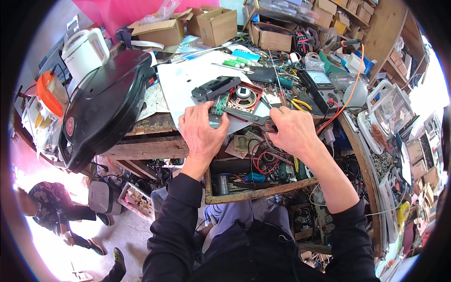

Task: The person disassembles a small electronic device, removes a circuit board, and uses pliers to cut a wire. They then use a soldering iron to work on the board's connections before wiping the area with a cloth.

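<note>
On a white sheet at the bench's middle lies a small opened electronic device with a dark casing and a red-framed speaker. My left hand grips the green circuit board at the device's lower left, fingers bent over its edge. My right hand is closed on a dark, narrow tool, which reaches left across the lower edge of the device toward the board; its exact kind is unclear.
Around them are a black lidded case, a meter, yellow-handled pliers, a soldering iron and cardboard boxes. An open wooden drawer sits below my hands. Another person is at the lower left.
</note>
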`<state>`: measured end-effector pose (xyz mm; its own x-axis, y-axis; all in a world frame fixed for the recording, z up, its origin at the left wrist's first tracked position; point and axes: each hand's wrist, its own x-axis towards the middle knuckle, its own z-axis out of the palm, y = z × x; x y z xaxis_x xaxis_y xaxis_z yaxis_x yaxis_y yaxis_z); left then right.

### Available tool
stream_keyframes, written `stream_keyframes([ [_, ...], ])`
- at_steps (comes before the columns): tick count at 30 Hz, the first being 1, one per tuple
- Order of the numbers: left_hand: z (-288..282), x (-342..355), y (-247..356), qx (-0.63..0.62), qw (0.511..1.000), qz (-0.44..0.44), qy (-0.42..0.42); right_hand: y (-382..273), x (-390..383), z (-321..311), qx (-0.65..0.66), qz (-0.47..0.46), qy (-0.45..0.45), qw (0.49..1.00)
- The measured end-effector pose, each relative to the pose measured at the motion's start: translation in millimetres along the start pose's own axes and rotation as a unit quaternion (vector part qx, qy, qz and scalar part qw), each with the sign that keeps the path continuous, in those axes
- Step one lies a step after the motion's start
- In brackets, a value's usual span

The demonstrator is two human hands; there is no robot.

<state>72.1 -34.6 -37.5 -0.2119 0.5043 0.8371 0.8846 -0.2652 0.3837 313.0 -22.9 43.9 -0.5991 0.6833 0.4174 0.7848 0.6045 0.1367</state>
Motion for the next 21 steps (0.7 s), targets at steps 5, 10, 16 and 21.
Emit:
stream_keyframes([
  [5, -0.1, 0.0, -1.1, -0.001, 1.000, 0.000, 0.003, 1.4, 1.4, 3.5, 0.009, -0.006, -0.001, 1.000],
  [10, -0.1, 0.4, -1.0, -0.003, 1.000, 0.000, 0.006, 2.1, 3.0, 4.1, 0.018, -0.006, -0.014, 1.000],
  [16, -0.4, 0.1, -1.0, -0.008, 1.000, -0.006, 0.004, 3.8, 5.0, 2.3, 0.043, 0.005, -0.042, 0.998],
  [21, 0.4, -0.3, -0.6, -0.017, 1.000, -0.013, 0.003, 4.4, 5.6, 2.3, 0.059, 0.014, -0.050, 0.997],
])
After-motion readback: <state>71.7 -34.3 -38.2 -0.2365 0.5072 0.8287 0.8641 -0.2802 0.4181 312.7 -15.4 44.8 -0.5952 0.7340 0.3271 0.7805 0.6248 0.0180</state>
